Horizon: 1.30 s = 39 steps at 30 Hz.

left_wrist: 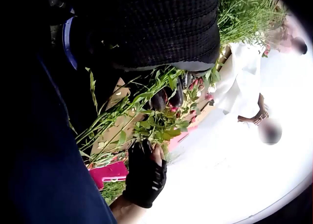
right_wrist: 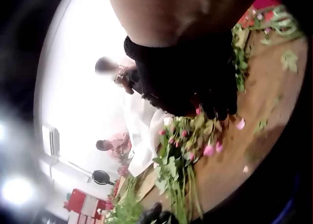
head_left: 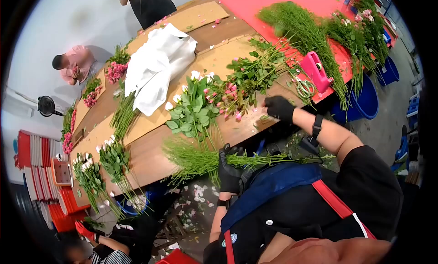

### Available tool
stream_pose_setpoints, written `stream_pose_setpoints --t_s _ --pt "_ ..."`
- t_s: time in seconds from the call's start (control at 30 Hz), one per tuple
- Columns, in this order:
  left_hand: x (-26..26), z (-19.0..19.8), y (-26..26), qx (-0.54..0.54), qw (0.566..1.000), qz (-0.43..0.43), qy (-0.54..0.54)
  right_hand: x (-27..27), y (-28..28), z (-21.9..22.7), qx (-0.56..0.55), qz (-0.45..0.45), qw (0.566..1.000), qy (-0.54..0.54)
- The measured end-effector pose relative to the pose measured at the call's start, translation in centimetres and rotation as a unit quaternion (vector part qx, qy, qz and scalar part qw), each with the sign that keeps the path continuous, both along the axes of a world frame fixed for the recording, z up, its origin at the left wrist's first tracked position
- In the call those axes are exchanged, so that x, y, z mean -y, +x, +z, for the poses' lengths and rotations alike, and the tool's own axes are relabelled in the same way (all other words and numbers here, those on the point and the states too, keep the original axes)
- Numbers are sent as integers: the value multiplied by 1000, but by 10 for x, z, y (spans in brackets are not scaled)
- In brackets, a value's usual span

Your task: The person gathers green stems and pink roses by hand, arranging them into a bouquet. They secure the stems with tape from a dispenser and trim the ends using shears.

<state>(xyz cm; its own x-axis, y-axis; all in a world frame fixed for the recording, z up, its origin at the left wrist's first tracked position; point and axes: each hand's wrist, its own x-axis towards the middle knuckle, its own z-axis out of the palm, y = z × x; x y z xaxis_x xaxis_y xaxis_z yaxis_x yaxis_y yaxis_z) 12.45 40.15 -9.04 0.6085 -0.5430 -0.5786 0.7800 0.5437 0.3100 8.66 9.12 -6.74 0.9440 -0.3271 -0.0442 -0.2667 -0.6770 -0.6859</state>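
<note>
My black-gloved left hand [head_left: 229, 171] grips a bunch of feathery green filler stems [head_left: 191, 158] by the front edge of the table, tips toward the left and bare stems toward the right. My right hand [head_left: 280, 109], also gloved in black, hovers low over the tabletop beside pink spray roses [head_left: 230, 92]. In the right wrist view its fingers [right_wrist: 222, 109] hang loosely bent, with nothing visible in them. White roses [head_left: 194, 97] with broad leaves lie just left of the pink ones.
Scissors [head_left: 305, 87] and a pink tape dispenser [head_left: 315, 72] sit at the table's right. More greenery [head_left: 301, 26] covers the red cloth [head_left: 242, 3]. White fabric [head_left: 159, 65] is heaped mid-table. Blue buckets [head_left: 367, 102] stand on the floor. Other people work around the table.
</note>
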Motion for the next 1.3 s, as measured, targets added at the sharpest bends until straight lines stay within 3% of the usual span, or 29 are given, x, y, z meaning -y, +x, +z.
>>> stream_pose_setpoints --t_s 0.03,0.1,0.17,0.23,0.3,0.37,0.43,0.47,0.57,0.6,0.73,0.83,0.9,1.03,1.07,1.1,1.13,1.17,1.3 --pt "4 -2 -2 -4 1000 3 -7 27 1 -1 31 25 995 -94" --pt "16 -2 -7 -10 1000 13 -20 75 15 18 34 -11 980 -195" --pt "34 9 -12 -8 999 21 25 129 43 26 13 -1 969 -248" --pt "52 15 -15 -7 998 33 48 171 79 28 -67 57 914 -397" --pt "68 12 -18 -2 998 43 50 206 103 8 65 117 885 -447" --pt "83 6 -20 -7 996 65 53 232 125 -20 37 166 871 -461" --pt "100 15 -20 1 993 87 74 238 146 -25 -189 156 888 -388" --pt "105 12 -19 -3 993 95 69 242 147 -24 -192 176 882 -393" --pt "117 9 -16 -4 993 106 51 272 147 -38 -20 225 933 -280" --pt "119 4 -15 5 994 106 39 270 142 -27 33 209 949 -233" --pt "139 4 -13 33 994 101 36 264 126 46 118 166 952 -228" --pt "159 7 -11 38 995 86 25 279 125 58 137 146 954 -224" --pt "172 8 -10 32 997 73 15 274 120 74 108 158 938 -290" --pt "192 10 -10 45 997 55 -12 274 108 105 133 28 954 -266" --pt "196 13 -9 56 997 51 -20 278 104 113 92 -9 970 -224" --pt "199 15 -9 47 997 46 -31 277 100 131 64 15 974 -217" --pt "203 16 -10 38 997 42 -43 280 94 137 17 -5 1000 -24" --pt "207 17 -11 28 997 38 -55 281 87 142 -31 -25 985 169" --pt "227 24 -22 73 994 -1 -81 249 50 151 4 24 948 318"
